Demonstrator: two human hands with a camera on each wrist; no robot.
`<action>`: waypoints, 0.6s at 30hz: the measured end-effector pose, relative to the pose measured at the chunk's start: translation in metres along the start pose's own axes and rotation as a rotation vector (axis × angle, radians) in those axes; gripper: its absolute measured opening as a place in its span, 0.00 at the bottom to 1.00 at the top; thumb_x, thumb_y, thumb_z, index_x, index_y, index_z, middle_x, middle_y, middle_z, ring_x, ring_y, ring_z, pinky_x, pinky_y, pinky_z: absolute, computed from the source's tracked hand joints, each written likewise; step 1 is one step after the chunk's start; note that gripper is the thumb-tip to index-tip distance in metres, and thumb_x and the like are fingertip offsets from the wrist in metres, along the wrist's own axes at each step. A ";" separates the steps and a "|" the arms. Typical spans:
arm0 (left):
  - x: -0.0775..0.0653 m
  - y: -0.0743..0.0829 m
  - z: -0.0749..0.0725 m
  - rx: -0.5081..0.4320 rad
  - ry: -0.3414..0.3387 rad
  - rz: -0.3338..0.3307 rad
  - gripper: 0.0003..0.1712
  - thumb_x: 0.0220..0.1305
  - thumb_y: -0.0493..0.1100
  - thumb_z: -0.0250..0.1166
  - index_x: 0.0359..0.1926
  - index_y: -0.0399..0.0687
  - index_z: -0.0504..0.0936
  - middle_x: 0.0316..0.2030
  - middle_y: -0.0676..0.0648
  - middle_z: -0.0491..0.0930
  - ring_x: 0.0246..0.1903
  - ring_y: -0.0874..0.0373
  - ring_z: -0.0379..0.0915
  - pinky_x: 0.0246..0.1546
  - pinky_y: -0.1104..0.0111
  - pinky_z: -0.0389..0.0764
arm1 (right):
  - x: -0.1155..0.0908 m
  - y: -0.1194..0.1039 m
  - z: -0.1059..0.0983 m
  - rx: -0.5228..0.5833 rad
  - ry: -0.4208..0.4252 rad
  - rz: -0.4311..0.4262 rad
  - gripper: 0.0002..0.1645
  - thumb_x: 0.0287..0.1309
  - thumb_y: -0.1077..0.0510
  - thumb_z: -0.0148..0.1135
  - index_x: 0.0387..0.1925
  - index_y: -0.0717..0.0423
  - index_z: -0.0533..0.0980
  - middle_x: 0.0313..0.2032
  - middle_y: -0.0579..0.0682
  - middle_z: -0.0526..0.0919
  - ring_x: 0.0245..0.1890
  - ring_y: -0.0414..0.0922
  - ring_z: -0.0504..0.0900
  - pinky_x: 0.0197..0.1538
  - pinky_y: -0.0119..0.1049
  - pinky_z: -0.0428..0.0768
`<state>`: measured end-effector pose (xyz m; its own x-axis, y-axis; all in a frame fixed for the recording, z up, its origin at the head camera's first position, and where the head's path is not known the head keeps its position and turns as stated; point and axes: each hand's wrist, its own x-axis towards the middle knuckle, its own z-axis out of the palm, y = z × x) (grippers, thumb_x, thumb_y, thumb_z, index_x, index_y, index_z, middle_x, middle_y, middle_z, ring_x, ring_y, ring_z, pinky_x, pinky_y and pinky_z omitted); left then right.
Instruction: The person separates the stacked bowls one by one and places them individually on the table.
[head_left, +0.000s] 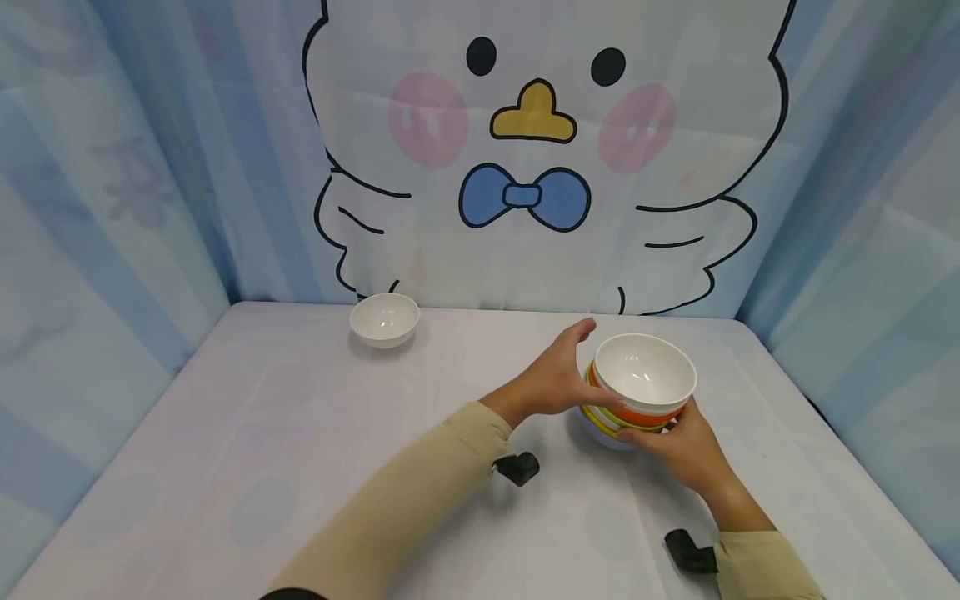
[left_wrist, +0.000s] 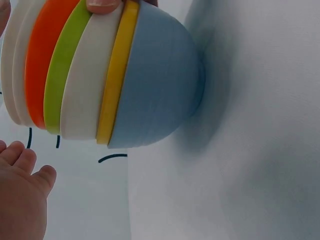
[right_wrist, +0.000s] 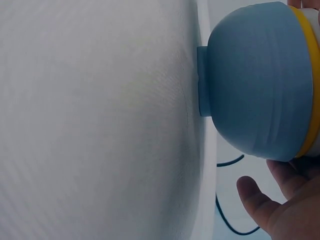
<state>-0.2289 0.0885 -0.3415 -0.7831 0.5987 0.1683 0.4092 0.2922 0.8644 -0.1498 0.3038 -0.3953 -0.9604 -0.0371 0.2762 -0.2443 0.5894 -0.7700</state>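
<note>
A stack of nested bowls [head_left: 645,371] is at the right of the table: white on top, then orange, green, white and yellow bands, with a blue bowl [left_wrist: 155,80] lowest. My right hand [head_left: 686,446] grips the stack from the right, its thumb against the near side. In the right wrist view, the blue bowl's foot [right_wrist: 204,82] is right at the tabletop. My left hand [head_left: 555,375] is at the stack's left side, fingers spread and extended; its thumb overlaps the orange band in the head view. Left fingers [left_wrist: 22,162] show apart from the bowls in the left wrist view.
A single white bowl [head_left: 385,321] stands upright near the back edge of the white-covered table [head_left: 300,433], left of the stack. A curtain with a cartoon character [head_left: 525,250] hangs behind, and blue curtains flank both sides. Black wrist mounts [head_left: 517,468] stick out below the forearms.
</note>
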 end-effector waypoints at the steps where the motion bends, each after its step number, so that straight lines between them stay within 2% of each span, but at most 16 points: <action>1: 0.002 0.001 0.002 0.000 -0.005 0.003 0.65 0.50 0.52 0.80 0.79 0.46 0.48 0.76 0.46 0.53 0.73 0.55 0.53 0.68 0.59 0.63 | 0.000 0.000 0.000 0.002 -0.001 0.004 0.59 0.51 0.59 0.79 0.74 0.60 0.49 0.64 0.61 0.65 0.58 0.53 0.68 0.49 0.17 0.71; 11: 0.016 0.007 0.010 0.001 -0.052 -0.022 0.66 0.48 0.52 0.81 0.79 0.46 0.48 0.73 0.45 0.58 0.64 0.55 0.64 0.63 0.63 0.69 | 0.000 -0.005 -0.001 -0.019 -0.016 0.050 0.60 0.52 0.57 0.78 0.75 0.60 0.47 0.65 0.63 0.64 0.60 0.59 0.68 0.49 0.17 0.68; 18: 0.018 0.004 0.013 -0.054 -0.101 0.024 0.63 0.49 0.48 0.81 0.77 0.42 0.51 0.65 0.47 0.67 0.56 0.61 0.68 0.56 0.71 0.73 | 0.001 -0.006 -0.002 -0.014 -0.019 0.074 0.62 0.51 0.58 0.79 0.75 0.61 0.47 0.66 0.63 0.63 0.60 0.58 0.68 0.48 0.19 0.70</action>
<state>-0.2357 0.1100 -0.3409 -0.7210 0.6781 0.1428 0.3990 0.2377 0.8856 -0.1487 0.3012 -0.3892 -0.9782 -0.0077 0.2076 -0.1703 0.6022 -0.7800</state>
